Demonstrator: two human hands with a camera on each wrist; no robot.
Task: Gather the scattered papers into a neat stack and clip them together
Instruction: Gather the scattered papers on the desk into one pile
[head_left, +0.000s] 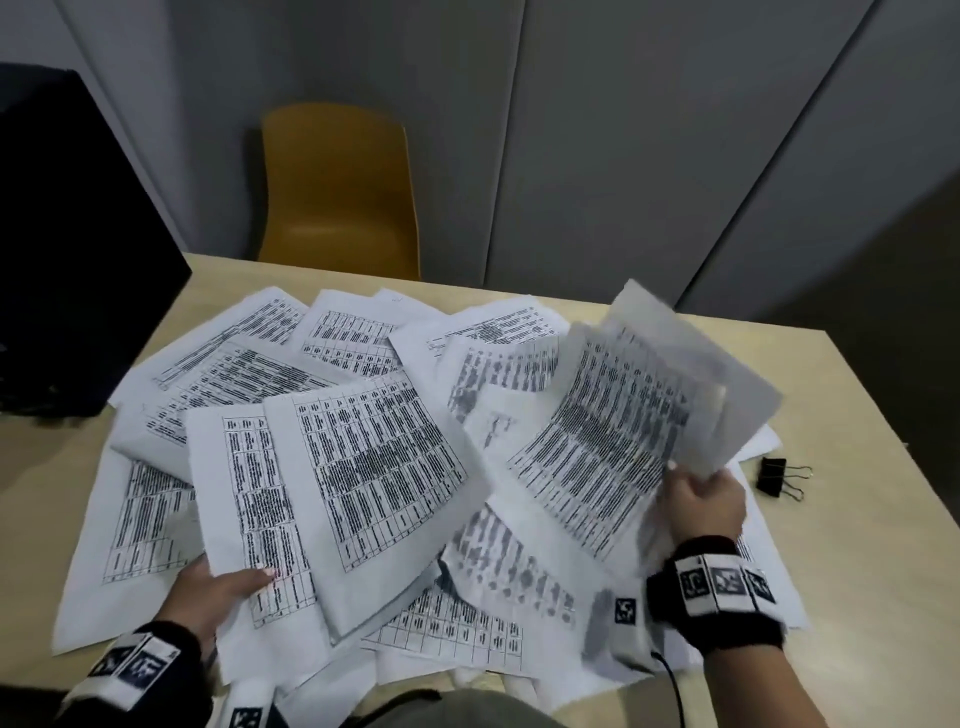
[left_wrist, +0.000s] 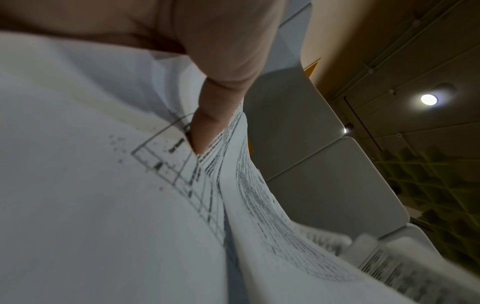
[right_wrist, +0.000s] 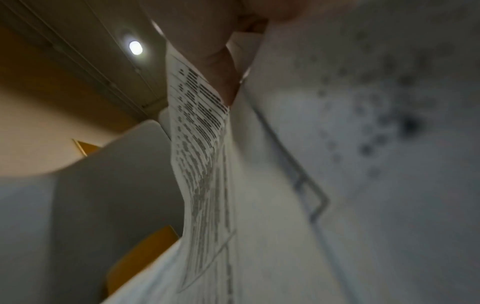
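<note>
Many printed white papers (head_left: 322, 447) lie scattered and overlapping across the pale wooden table (head_left: 857, 519). My left hand (head_left: 223, 582) grips the near edge of a few sheets at the front left, thumb on top; the left wrist view shows that thumb (left_wrist: 207, 131) pressing on a printed sheet (left_wrist: 103, 205). My right hand (head_left: 701, 504) pinches the corner of several lifted, blurred sheets (head_left: 623, 415) at the right; in the right wrist view the thumb (right_wrist: 221, 67) presses a printed sheet (right_wrist: 202, 144). A black binder clip (head_left: 776, 477) lies on the table just right of the right hand.
A yellow chair (head_left: 337, 192) stands behind the table's far edge. A large black object (head_left: 67, 249) sits on the table's far left corner. Grey wall panels (head_left: 623, 130) close the back. Bare table shows at the right and far left front.
</note>
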